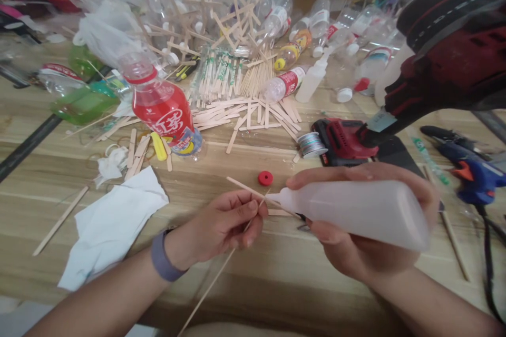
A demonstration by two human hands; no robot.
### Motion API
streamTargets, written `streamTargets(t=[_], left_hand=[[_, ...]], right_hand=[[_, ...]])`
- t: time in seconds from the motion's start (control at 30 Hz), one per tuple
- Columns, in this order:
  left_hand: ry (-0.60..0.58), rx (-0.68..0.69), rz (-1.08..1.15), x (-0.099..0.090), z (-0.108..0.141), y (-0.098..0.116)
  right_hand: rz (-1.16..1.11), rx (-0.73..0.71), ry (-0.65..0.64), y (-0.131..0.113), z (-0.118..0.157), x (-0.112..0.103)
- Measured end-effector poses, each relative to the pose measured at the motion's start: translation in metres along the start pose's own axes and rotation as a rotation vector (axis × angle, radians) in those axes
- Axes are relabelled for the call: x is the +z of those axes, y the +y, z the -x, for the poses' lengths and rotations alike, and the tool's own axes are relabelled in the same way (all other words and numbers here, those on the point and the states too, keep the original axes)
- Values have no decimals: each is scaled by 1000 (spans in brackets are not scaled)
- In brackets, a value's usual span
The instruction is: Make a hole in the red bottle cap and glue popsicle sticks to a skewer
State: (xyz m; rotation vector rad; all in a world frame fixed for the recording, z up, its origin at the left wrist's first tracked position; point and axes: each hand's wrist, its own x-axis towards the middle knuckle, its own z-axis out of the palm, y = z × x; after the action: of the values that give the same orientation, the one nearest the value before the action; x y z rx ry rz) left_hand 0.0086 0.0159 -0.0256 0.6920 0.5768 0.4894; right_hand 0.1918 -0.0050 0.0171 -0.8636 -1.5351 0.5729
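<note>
In the middle of the head view my left hand [233, 216] pinches a thin wooden skewer [209, 287] where it crosses a flat popsicle stick [243, 186]. My right hand [367, 253] wraps round a translucent white squeeze bottle [356, 210], held on its side. The bottle's nozzle points left and meets the crossing of the two sticks, close to my left fingertips. Whether glue is coming out is too small to tell. A red bottle cap [265, 178] with a dark hole in its centre lies on the table just beyond.
A red-labelled drink bottle [166, 110] stands left of centre, near white paper [114, 226]. Popsicle sticks [272, 116] and plastic bottles crowd the back. A spool of wire [312, 145], a red power tool [435, 63] and a blue glue gun [474, 168] are at right.
</note>
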Motion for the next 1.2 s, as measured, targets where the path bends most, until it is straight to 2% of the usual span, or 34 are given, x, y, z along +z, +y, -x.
streamTargets(t=[0.37, 0.57, 1.2], left_hand=[[-35, 15, 63, -3, -1, -2], [-46, 14, 84, -3, -2, -3], [-46, 10, 63, -4, -2, -4]], right_hand=[[-5, -23, -23, 4, 4, -4], [26, -168, -58, 8, -2, -5], [102, -202, -56, 11, -5, -6]])
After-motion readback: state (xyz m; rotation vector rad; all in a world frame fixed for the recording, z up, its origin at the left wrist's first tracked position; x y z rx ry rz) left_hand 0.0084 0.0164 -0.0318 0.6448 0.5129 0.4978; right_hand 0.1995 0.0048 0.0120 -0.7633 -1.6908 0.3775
